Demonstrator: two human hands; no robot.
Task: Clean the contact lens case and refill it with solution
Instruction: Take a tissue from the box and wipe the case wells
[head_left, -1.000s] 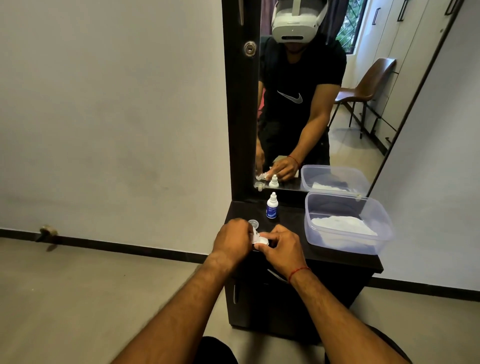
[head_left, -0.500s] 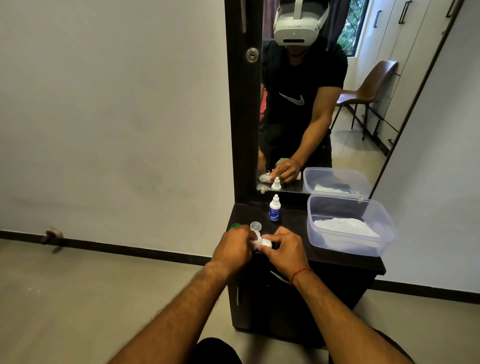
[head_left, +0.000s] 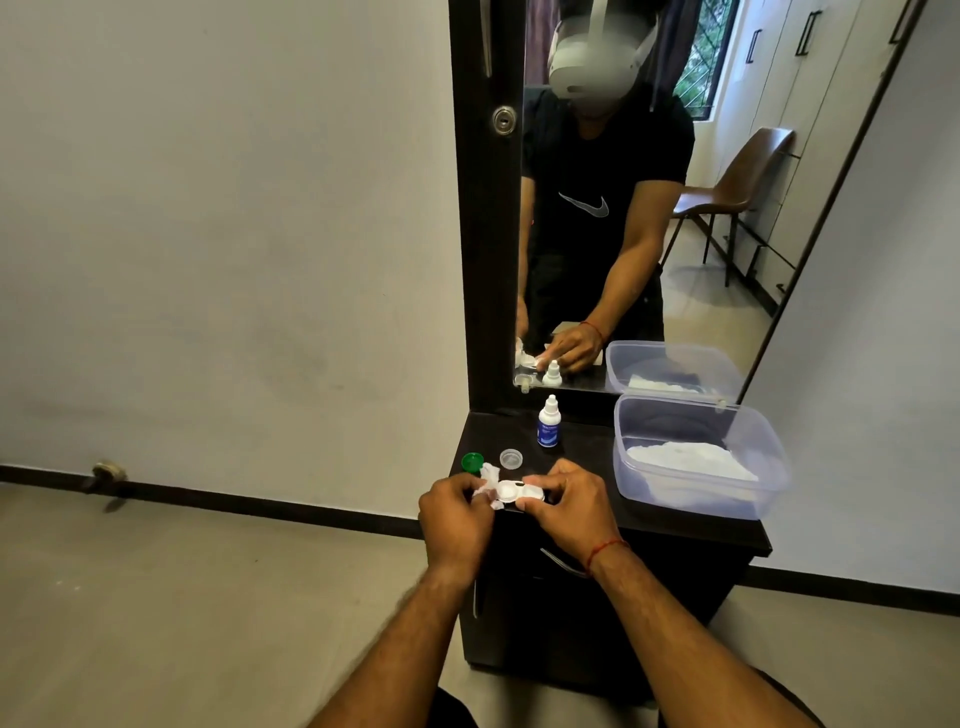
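Hiding lens case (head_left: 511, 491) ends: left hand (head_left: 454, 512) with tissue (head_left: 488, 475), right hand (head_left: 571, 512).

I see a white lens case (head_left: 515, 491) and white tissue (head_left: 488, 475) against the black cabinet top (head_left: 587, 448) — plus a green cap (head_left: 472, 461) and a clear cap (head_left: 511, 459). The bottle (head_left: 549, 429) is white with a blue label; the tub (head_left: 759, 444) pale bluish, its cloth (head_left: 691, 460) white.

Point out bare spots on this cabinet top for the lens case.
Best patch: bare cabinet top between the solution bottle and the plastic container. A smaller one lies behind the green cap and clear cap, left of the bottle. The front left is crowded: both caps, the left hand with a tissue and the right hand holding the lens case.
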